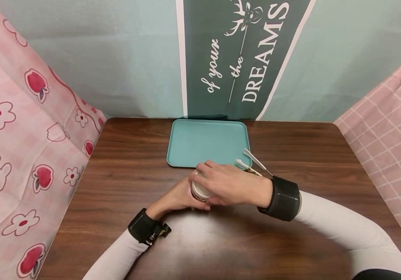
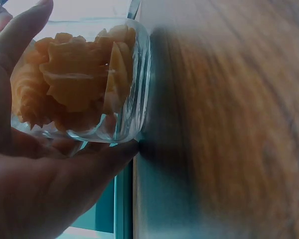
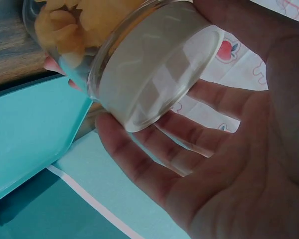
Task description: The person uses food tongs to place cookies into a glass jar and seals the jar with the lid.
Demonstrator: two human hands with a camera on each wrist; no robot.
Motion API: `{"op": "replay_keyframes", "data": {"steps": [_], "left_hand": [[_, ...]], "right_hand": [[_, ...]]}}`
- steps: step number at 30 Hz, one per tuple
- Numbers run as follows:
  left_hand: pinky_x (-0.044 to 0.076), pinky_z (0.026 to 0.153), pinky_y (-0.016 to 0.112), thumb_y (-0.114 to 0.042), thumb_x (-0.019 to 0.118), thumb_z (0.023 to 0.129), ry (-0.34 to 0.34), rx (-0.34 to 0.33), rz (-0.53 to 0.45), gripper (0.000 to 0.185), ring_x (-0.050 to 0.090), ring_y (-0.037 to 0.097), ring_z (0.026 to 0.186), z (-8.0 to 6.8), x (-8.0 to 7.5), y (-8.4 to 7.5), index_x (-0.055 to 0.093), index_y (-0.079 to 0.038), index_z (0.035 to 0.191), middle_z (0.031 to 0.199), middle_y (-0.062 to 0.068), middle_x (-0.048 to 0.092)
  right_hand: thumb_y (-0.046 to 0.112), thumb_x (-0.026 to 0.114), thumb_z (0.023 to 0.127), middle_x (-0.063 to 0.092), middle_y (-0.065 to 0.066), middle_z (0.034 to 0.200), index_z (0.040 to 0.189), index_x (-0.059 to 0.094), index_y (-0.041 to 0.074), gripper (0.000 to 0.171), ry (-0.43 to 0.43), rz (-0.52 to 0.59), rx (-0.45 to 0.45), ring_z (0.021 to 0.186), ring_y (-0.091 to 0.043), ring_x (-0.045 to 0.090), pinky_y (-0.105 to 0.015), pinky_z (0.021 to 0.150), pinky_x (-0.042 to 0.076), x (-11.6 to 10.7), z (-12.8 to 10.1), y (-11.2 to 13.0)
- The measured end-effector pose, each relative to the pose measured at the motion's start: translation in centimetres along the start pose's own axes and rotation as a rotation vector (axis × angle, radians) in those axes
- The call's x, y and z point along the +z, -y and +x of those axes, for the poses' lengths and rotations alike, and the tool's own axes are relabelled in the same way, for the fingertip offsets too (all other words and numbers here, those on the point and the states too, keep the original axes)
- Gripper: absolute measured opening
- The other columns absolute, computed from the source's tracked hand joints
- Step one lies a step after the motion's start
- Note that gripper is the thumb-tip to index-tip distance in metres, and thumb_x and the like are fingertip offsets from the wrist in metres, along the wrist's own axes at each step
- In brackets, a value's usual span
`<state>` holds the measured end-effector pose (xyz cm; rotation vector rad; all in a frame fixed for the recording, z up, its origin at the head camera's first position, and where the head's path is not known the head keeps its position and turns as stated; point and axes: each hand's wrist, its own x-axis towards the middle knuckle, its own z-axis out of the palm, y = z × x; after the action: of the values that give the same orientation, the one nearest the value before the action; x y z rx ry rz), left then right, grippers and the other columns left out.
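Jar (image 2: 79, 79) upright on desk (image 1: 291, 155) | left hand (image 1: 176, 198) – fingers wrapped round glass body | right hand (image 1: 228, 184) above – fingers cupped over lid (image 3: 149, 74), grasp uncertain

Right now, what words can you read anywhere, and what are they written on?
"of your" in white script, on the green banner on the wall.
"the" in white script, on the same banner, beside a thin line.
"DREAMS" in white capitals, on the same banner.
A white deer-head drawing tops the banner; anything above it is cut off.
The jar, its lid, the tray and the pink cloths show no words, only pictures and checks.
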<state>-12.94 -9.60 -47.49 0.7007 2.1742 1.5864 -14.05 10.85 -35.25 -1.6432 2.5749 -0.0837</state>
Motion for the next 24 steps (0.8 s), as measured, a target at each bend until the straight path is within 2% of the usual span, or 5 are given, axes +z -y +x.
{"op": "replay_keyframes", "data": {"steps": [7,15,24], "left_hand": [[0.056,0.098,0.031,-0.016,0.099,0.072,-0.011,0.009,0.011,0.096,0.068,0.014,0.110,-0.1,0.0,-0.1,0.043,-0.011,0.149,0.128,0.003,0.067],[0.056,0.096,0.030,-0.020,0.100,0.071,-0.004,-0.015,0.006,0.092,0.068,0.012,0.108,-0.1,0.0,-0.1,0.045,-0.011,0.144,0.125,-0.001,0.068],[0.058,0.093,0.031,-0.018,0.098,0.073,0.011,-0.011,-0.029,0.080,0.068,0.013,0.106,0.0,-0.2,-0.1,0.054,-0.013,0.140,0.121,-0.001,0.071]], "right_hand": [[0.034,0.089,0.082,0.060,-0.003,0.124,0.138,0.060,0.017,0.065,0.011,-0.017,0.013,0.110,-0.022,0.059,-0.035,0.077,0.061,-0.3,0.2,0.2],[0.041,0.090,0.082,0.060,-0.006,0.121,0.138,0.061,0.014,0.069,0.024,-0.015,0.040,0.109,-0.024,0.059,-0.036,0.072,0.061,-0.4,0.5,0.4],[0.047,0.086,0.086,0.060,-0.010,0.110,0.136,0.063,0.008,0.068,-0.015,-0.073,0.122,0.095,-0.024,0.060,-0.036,0.067,0.060,0.0,0.8,1.1]]}}
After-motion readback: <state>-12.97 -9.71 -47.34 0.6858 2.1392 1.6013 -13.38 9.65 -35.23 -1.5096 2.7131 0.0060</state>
